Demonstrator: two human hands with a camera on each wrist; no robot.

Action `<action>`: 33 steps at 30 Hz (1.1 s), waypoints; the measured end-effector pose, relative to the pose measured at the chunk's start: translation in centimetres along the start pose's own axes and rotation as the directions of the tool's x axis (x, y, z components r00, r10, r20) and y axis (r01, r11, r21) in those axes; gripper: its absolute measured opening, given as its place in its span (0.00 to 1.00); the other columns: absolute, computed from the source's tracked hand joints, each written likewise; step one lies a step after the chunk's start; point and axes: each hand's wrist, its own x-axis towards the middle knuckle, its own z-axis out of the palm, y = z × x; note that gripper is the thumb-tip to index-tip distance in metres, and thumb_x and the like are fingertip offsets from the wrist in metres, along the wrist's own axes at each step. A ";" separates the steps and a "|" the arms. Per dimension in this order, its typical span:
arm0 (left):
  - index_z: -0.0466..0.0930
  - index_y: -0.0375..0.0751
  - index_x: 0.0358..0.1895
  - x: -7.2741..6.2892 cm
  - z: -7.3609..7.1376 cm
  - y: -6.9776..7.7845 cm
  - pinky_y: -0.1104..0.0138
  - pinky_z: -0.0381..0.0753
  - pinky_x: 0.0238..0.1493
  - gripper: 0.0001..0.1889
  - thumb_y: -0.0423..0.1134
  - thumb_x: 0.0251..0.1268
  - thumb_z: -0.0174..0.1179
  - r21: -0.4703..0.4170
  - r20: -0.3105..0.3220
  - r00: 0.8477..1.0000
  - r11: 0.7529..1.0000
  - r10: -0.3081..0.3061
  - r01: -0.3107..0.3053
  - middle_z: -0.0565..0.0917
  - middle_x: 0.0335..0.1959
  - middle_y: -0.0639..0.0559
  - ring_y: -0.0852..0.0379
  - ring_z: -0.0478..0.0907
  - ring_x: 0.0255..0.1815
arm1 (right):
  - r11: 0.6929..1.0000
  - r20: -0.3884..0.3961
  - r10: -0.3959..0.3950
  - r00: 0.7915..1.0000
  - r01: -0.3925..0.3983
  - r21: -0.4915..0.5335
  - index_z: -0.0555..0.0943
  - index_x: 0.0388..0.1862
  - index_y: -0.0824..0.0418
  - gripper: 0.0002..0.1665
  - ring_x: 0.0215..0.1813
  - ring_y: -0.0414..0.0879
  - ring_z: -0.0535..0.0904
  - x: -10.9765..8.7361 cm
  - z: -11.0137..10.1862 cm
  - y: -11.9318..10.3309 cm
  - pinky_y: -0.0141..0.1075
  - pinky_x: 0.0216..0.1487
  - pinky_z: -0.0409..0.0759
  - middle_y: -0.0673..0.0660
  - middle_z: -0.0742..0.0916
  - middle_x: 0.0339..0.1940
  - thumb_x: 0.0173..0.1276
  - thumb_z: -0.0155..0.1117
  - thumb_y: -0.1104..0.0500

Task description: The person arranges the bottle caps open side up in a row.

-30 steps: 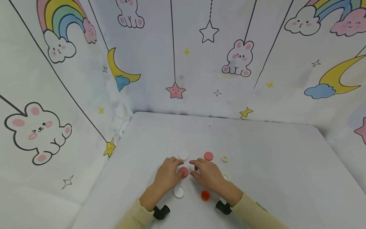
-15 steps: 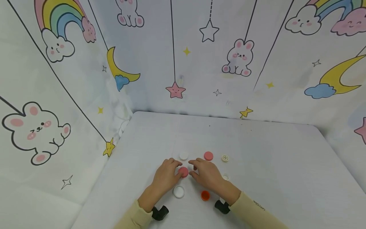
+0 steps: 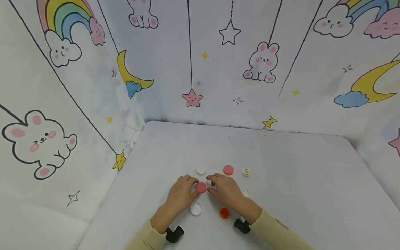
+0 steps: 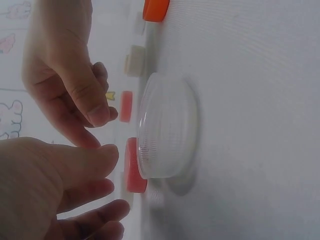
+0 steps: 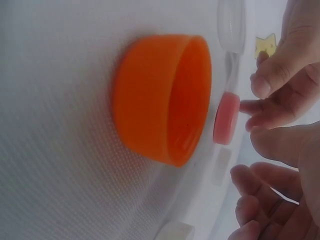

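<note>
A pink bottle cap (image 3: 201, 187) lies on the white table between the two hands. My left hand (image 3: 180, 192) is just left of it, fingers loosely bent and apart, the thumb tip right beside the cap's edge. On the other side hovers my right hand (image 3: 227, 190), thumb and fingers relaxed with a gap between them and nothing held. Nearer me sit a translucent white cap (image 4: 167, 127), hollow side up, and an orange cap (image 5: 160, 97), also hollow side up. In the left wrist view the pink cap (image 4: 134, 167) is partly hidden behind the translucent one.
Beyond the hands lie a white cap (image 3: 201, 170), a second pink cap (image 3: 228, 169) and a small cream cap (image 3: 246, 172). Another pale cap (image 3: 246, 193) is partly covered by the right hand. A printed cloth wall (image 3: 218, 69) rises behind the table (image 3: 297, 173).
The left hand has drawn back slightly left and down, so its thumb no longer overlaps the pink cap. The right hand and the caps have stayed put.
</note>
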 end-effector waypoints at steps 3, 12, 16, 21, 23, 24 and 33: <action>0.83 0.39 0.45 -0.2 -0.1 0.0 0.63 0.76 0.35 0.17 0.40 0.51 0.73 -0.009 0.022 1.000 1.000 -0.001 0.001 0.79 0.37 0.51 0.52 0.75 0.36 | 1.000 0.006 0.013 1.000 -0.013 -0.006 0.84 0.53 0.55 0.23 0.28 0.37 0.74 0.0 0.1 -0.1 0.30 0.33 0.78 0.46 0.82 0.29 0.59 0.74 0.51; 0.82 0.39 0.47 -0.3 0.2 0.1 0.61 0.77 0.37 0.20 0.40 0.49 0.74 -0.001 0.045 0.999 1.000 0.002 -0.001 0.79 0.37 0.50 0.52 0.75 0.37 | 0.998 -0.015 -0.032 0.999 0.031 -0.050 0.85 0.50 0.57 0.22 0.29 0.39 0.76 0.3 0.7 0.1 0.32 0.35 0.79 0.47 0.83 0.28 0.57 0.76 0.53; 0.82 0.38 0.47 -0.4 0.5 0.0 0.61 0.76 0.37 0.21 0.39 0.48 0.75 0.000 0.037 0.999 1.000 0.013 -0.013 0.78 0.37 0.49 0.51 0.75 0.38 | 0.997 -0.033 -0.046 0.998 0.043 -0.068 0.86 0.49 0.57 0.21 0.29 0.40 0.76 0.4 0.9 0.2 0.33 0.35 0.79 0.47 0.83 0.27 0.56 0.76 0.53; 0.81 0.37 0.48 -0.4 0.7 -0.1 0.60 0.77 0.38 0.22 0.38 0.47 0.75 0.010 0.030 1.000 1.000 0.007 -0.007 0.78 0.38 0.49 0.51 0.75 0.39 | 0.995 -0.030 -0.056 0.998 0.054 -0.080 0.86 0.47 0.58 0.20 0.30 0.41 0.77 0.6 1.4 0.4 0.33 0.36 0.78 0.47 0.84 0.28 0.56 0.76 0.54; 0.82 0.37 0.48 -0.3 0.8 -0.1 0.60 0.77 0.39 0.23 0.38 0.48 0.75 0.012 0.026 1.000 1.000 0.000 0.000 0.78 0.39 0.49 0.50 0.75 0.39 | 0.995 -0.030 -0.066 0.997 0.063 -0.081 0.87 0.47 0.58 0.20 0.30 0.41 0.77 0.6 1.6 0.5 0.33 0.35 0.77 0.48 0.84 0.28 0.56 0.76 0.54; 0.82 0.37 0.48 -0.3 0.8 -0.1 0.60 0.77 0.39 0.22 0.38 0.48 0.75 0.011 0.025 1.000 1.000 -0.002 0.002 0.78 0.39 0.48 0.50 0.75 0.39 | 0.994 -0.033 -0.072 0.997 0.069 -0.083 0.87 0.47 0.58 0.20 0.30 0.42 0.77 0.7 1.7 0.5 0.33 0.35 0.77 0.48 0.84 0.28 0.56 0.76 0.54; 0.84 0.38 0.44 0.0 1.3 -0.3 0.61 0.75 0.36 0.18 0.36 0.48 0.75 -0.005 0.008 1.000 1.000 -0.009 0.009 0.76 0.35 0.50 0.51 0.74 0.37 | 0.990 -0.057 -0.102 0.993 0.095 -0.107 0.88 0.41 0.57 0.14 0.26 0.41 0.73 0.9 2.3 0.4 0.32 0.32 0.72 0.47 0.82 0.25 0.57 0.75 0.53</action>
